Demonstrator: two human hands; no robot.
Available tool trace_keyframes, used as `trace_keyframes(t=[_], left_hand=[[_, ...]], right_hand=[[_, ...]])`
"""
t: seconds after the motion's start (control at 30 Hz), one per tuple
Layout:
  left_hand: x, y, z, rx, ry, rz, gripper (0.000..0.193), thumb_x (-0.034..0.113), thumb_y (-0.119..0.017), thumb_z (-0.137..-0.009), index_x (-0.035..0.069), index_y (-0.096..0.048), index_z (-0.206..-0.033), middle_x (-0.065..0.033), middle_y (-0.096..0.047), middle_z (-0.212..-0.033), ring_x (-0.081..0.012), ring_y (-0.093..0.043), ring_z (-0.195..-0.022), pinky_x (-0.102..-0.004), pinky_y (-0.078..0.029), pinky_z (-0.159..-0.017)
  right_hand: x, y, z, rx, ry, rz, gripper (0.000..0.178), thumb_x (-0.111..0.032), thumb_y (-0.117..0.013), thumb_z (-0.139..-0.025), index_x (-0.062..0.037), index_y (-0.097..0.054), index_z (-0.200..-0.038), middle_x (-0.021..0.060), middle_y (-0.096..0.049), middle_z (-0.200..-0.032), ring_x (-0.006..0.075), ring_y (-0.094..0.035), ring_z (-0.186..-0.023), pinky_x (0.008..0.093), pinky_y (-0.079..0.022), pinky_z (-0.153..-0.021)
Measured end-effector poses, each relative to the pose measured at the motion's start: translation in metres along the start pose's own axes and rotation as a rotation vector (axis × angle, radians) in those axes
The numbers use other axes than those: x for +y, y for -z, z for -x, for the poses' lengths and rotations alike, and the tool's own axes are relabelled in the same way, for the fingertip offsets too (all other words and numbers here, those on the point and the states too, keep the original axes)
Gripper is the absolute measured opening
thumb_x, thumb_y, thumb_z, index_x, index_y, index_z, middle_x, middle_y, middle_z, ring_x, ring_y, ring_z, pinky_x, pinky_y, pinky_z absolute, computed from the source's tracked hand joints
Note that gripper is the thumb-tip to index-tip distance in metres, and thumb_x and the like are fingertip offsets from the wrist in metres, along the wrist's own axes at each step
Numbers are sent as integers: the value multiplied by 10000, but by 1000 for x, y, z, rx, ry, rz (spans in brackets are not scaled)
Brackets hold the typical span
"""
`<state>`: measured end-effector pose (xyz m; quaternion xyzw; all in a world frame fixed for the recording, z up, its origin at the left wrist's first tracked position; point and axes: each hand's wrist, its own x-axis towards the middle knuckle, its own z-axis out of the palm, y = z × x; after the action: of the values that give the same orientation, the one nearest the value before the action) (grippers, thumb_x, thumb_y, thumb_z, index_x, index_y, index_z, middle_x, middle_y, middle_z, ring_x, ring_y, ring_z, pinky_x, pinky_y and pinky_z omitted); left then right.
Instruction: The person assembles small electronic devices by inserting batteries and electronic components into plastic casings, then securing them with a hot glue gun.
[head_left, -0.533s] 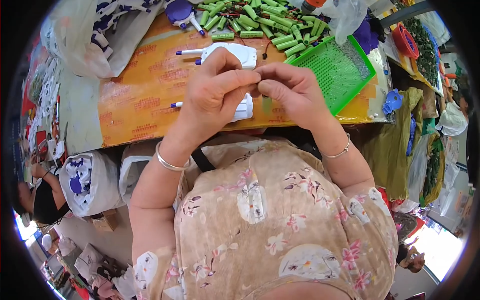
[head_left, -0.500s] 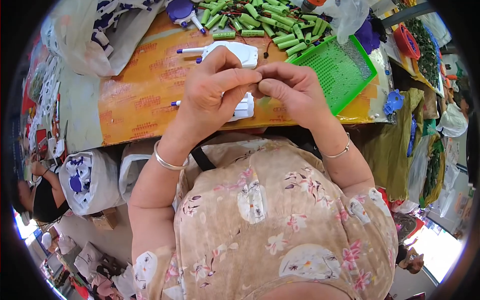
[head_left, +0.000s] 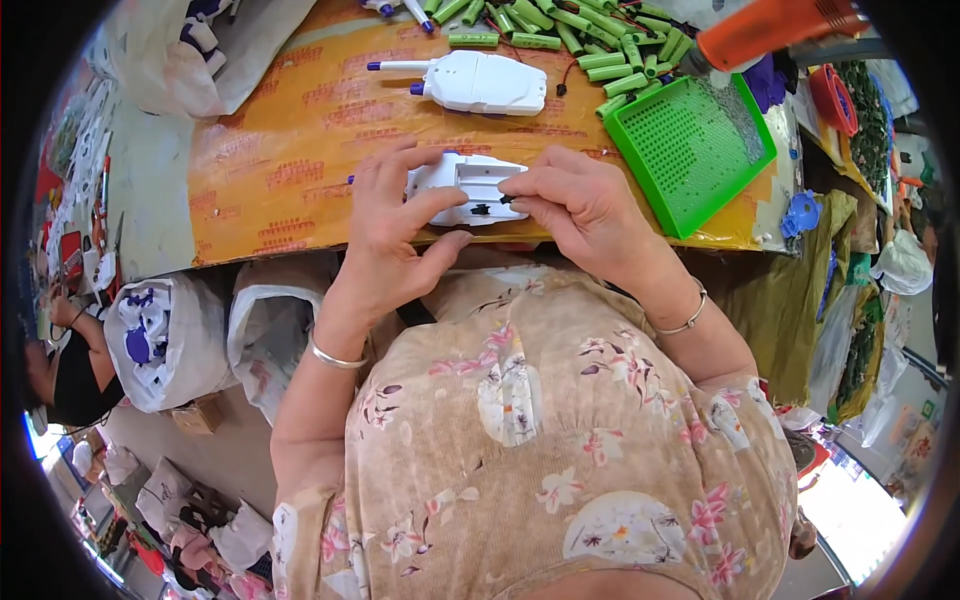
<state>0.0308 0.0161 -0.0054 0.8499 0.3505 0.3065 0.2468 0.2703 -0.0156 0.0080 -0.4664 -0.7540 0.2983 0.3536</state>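
A white plastic housing (head_left: 440, 177) with an open battery compartment lies near the table's front edge, a small black piece (head_left: 480, 210) inside it. Over its left end is my left hand (head_left: 395, 215), fingers and thumb spread, the fingers at the housing's edge and compartment. My right hand (head_left: 590, 205) pinches another small black part (head_left: 507, 199) between thumb and forefinger, at the right end of the compartment. Farther back rests a second white housing (head_left: 485, 83), smooth side up, with a purple-tipped antenna.
Green battery cells (head_left: 600, 45) with wires are heaped at the back. A green perforated tray (head_left: 690, 150) holding small metal bits sits to the right, an orange power tool (head_left: 780, 35) above it. A white sack (head_left: 175, 75) occupies the back left; a blue part (head_left: 802, 213) hangs near the right edge.
My hands were together above the table; they have parted and lowered to the near housing. The black part now shows in my right fingertips. The view has shifted slightly.
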Motion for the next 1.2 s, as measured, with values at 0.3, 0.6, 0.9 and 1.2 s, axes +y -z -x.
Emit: trace_keyframes(t=[0.3, 0.6, 0.9, 1.2], left_hand=[[-6, -14, 1, 18, 16, 43, 283, 120, -805, -685, 103, -691, -943, -147, -547, -1268, -356, -510, -1218, -580, -295, -1049], [-2, -13, -1, -20, 40, 25, 241, 138, -801, -694, 124, -708, -915, -139, -545, -1295, -347, -510, -1226, -623, -253, -1077], [-7, -16, 1, -11, 32, 20, 252, 147, -821, -681, 142, -725, -913, -116, -551, -1314, -340, -509, -1232, -641, -255, -1083], [-8, -17, 2, 15, 14, 17, 282, 131, -834, -656, 123, -701, -905, -120, -561, -1303, -339, -523, -1207, -599, -275, -1080]], right_hand=[[3, -8, 2, 18, -113, -117, 130, -22, -703, -838, -14, -698, -968, 139, -657, -825, 294, -636, -743, 374, -488, -656], [10, -9, 6, 43, -118, -236, 215, 65, -656, -875, 5, -718, -1071, 52, -633, -859, 137, -589, -766, 252, -467, -670], [8, -10, 5, 84, -128, -192, 195, 19, -683, -868, -36, -732, -1048, 97, -632, -839, 211, -619, -765, 304, -483, -660], [7, -9, 4, 58, -37, -67, 110, 17, -700, -831, -49, -689, -919, 103, -655, -840, 297, -637, -789, 361, -478, -719]])
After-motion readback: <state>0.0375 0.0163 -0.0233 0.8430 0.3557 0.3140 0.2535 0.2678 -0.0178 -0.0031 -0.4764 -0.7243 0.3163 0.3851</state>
